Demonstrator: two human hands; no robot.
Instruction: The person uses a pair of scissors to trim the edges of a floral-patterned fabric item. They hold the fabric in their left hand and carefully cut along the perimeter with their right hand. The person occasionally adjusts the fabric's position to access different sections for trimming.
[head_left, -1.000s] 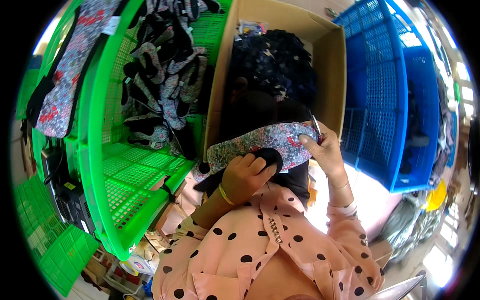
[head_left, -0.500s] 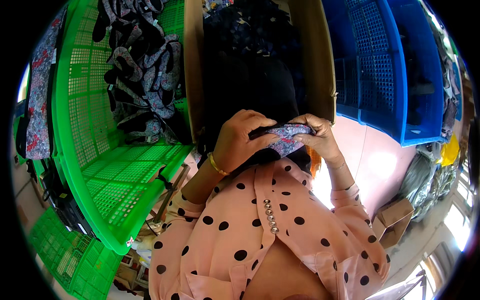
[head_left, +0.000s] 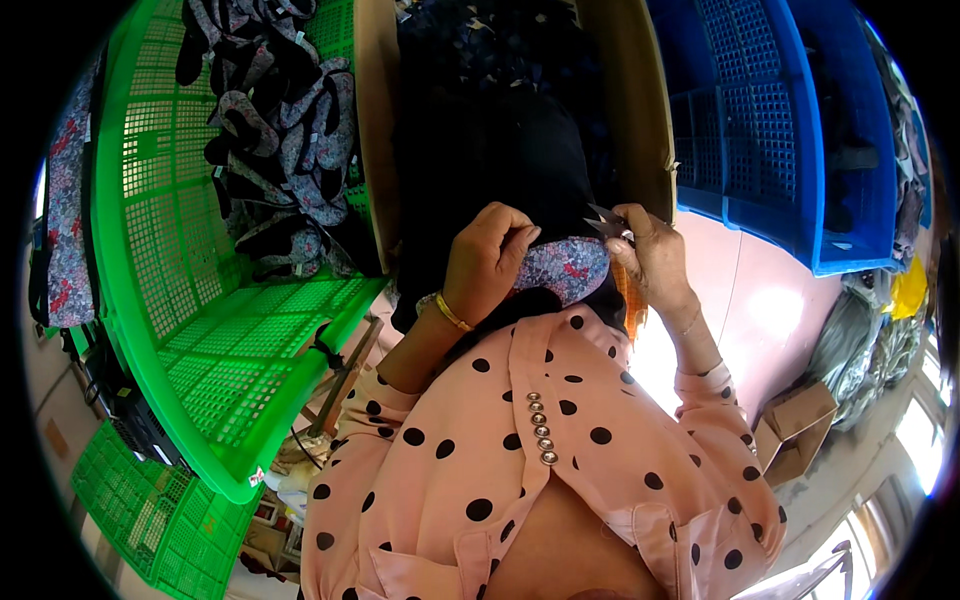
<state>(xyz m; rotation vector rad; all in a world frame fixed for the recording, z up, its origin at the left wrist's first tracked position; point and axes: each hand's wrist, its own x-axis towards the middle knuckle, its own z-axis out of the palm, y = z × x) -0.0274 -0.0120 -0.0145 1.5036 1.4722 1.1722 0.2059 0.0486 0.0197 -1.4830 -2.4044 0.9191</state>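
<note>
Both hands closed: left hand (head_left: 490,262) pinching floral fabric piece (head_left: 562,268), long axis spanning sideways to right hand (head_left: 652,255) gripping snips (head_left: 604,219).

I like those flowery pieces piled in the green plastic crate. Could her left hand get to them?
Probably yes: the left hand grips the flowery fabric piece, but the green crate is open-topped beside it.

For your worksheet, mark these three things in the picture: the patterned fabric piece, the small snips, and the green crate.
patterned fabric piece (head_left: 565,268), head view, on its floral middle.
small snips (head_left: 603,220), head view, on the metal blades above the right hand.
green crate (head_left: 215,350), head view, on its bare mesh wall.
</note>
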